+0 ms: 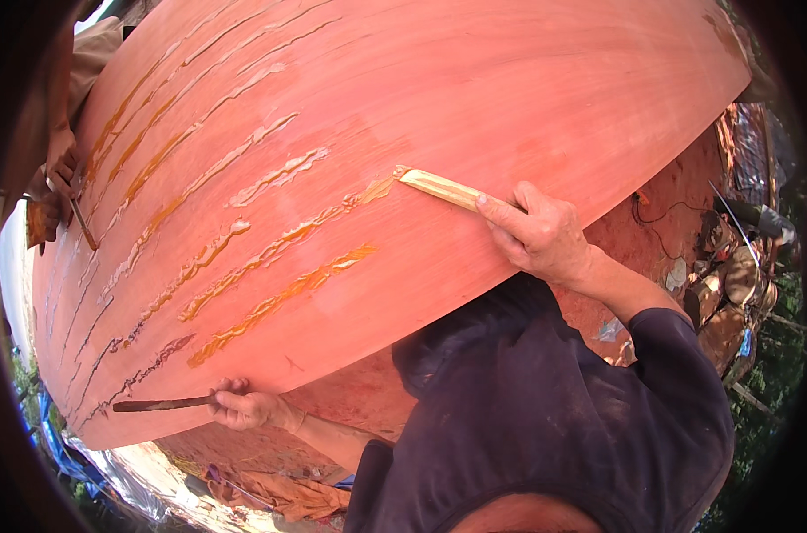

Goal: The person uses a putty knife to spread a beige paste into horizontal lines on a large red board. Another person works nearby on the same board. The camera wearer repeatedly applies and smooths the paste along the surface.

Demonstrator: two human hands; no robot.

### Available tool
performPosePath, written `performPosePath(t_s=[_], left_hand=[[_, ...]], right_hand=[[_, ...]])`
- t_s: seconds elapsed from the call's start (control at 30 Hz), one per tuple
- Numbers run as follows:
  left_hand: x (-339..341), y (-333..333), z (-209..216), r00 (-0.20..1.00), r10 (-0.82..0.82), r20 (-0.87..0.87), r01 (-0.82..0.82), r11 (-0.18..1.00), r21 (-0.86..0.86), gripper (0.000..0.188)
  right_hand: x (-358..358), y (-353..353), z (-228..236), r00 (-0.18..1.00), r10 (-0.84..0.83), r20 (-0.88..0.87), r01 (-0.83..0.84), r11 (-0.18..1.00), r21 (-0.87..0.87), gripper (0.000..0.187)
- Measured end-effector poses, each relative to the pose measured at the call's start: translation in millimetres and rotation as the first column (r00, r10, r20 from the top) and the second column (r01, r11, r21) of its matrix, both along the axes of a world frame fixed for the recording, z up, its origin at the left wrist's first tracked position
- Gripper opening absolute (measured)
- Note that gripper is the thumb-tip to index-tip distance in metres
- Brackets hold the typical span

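Note:
A large, curved reddish-pink surface [474, 98], like a boat hull or big panel, spreads out before me. Ridged streaks of glossy orange-brown paste [279, 298] run across its left half, turning dark purplish toward the lower left. My right hand [538, 229] is wrapped round a flat, pale yellowish wooden stick [439, 187]; the stick's tip meets the upper end of one streak. Near the surface's lower edge, my left hand [244, 405] grips one end of a thin, dark flat stick [159, 404], which points left over the dark end of the streaks.
At the far left, another person's hand [62, 160] holds a thin brown stick [84, 224] by the surface. Reddish ground [665, 213] lies beyond the lower right edge. Rocks or bundles [732, 302] are heaped at the right. Blue sheeting [62, 449] and orange-brown cloth [288, 493] lie at the lower left.

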State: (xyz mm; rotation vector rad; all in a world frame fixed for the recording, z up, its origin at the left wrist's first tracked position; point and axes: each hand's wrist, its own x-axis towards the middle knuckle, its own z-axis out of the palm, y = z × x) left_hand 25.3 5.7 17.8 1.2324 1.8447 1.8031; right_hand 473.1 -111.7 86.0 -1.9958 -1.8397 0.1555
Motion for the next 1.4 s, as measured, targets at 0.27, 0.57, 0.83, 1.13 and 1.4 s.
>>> performPosePath(t_s=[0.27,0.57,0.83,1.13,1.4], left_hand=[[6.3,0.1,5.6,1.0,0.004,-0.005,-0.004,1.0,-0.021,0.027],[9.3,0.1,6.3,0.999,0.005,-0.033,-0.005,1.0,-0.021,0.027],[-1.0,0.9,-0.7,1.0,-0.008,-0.008,0.008,1.0,0.003,0.026],[2.0,0.8,1.5,1.0,0.002,-0.011,-0.002,1.0,-0.001,0.026],[2.2,0.4,0.6,1.0,0.003,-0.025,-0.003,1.0,0.02,0.027]], right_hand=[[-8.3,4.5,-5.0,0.867,-0.037,-0.497,0.073,0.996,0.053,0.025],[-1.5,4.3,-8.6,0.399,-0.351,-0.847,0.051,0.931,-0.362,0.031],[17.4,-15.4,-1.3,0.719,-0.319,-0.617,0.264,0.947,-0.182,0.027],[-18.5,0.2,-16.0,0.99,-0.034,-0.135,0.056,0.986,0.158,0.03],[4.6,-14.1,-17.2,0.996,-0.091,0.024,0.088,0.99,0.109,0.03]])
